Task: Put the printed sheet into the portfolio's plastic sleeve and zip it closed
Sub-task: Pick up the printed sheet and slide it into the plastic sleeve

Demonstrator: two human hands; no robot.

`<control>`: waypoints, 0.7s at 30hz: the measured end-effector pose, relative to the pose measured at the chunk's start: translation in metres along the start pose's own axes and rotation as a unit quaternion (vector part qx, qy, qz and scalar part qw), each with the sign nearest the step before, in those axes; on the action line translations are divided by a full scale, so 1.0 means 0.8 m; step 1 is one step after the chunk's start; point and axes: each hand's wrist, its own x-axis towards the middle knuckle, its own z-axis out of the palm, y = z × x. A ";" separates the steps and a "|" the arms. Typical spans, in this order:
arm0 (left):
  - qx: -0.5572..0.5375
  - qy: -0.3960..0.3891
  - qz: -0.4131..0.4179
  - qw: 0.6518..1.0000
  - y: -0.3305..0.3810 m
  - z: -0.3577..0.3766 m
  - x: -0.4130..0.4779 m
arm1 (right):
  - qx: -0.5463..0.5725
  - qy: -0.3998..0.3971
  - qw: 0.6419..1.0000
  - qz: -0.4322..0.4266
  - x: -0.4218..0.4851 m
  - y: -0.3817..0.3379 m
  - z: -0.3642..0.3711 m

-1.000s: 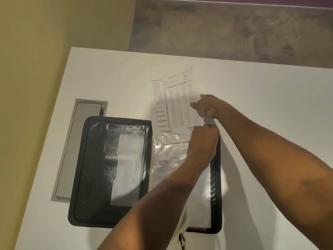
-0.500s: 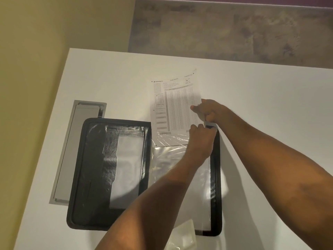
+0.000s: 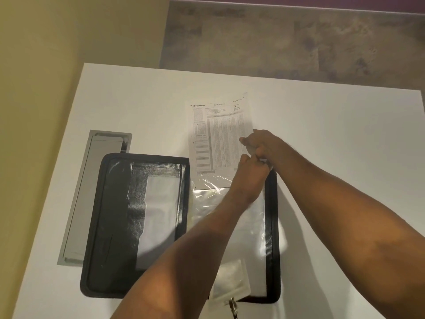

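A black zip portfolio lies open on the white table. Its right half carries a clear plastic sleeve. The printed sheet stands out past the sleeve's far end, with only its lower edge inside the plastic. My right hand pinches the sheet's right edge. Just below it, my left hand grips the sleeve's top right corner. The two hands touch.
A grey cable hatch is set in the table left of the portfolio. A small clear pouch and a metal zip pull lie at the portfolio's near edge. Beyond the table's far edge is a grey floor; at left, a yellow wall.
The sheet has slid a little further into the sleeve's mouth, and both hands have shifted slightly. The small pouch at the near edge has come into view.
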 end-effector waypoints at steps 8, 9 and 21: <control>-0.022 0.068 -0.012 0.997 -0.006 0.010 -0.008 | 0.068 -0.069 0.995 -0.007 -0.014 0.028 -0.028; -0.025 0.073 -0.019 0.997 -0.007 0.011 -0.008 | 0.085 -0.088 0.993 -0.009 -0.015 0.032 -0.033; -0.042 0.063 -0.083 0.994 -0.008 0.015 -0.005 | 0.032 -0.070 0.993 -0.094 -0.038 0.068 -0.053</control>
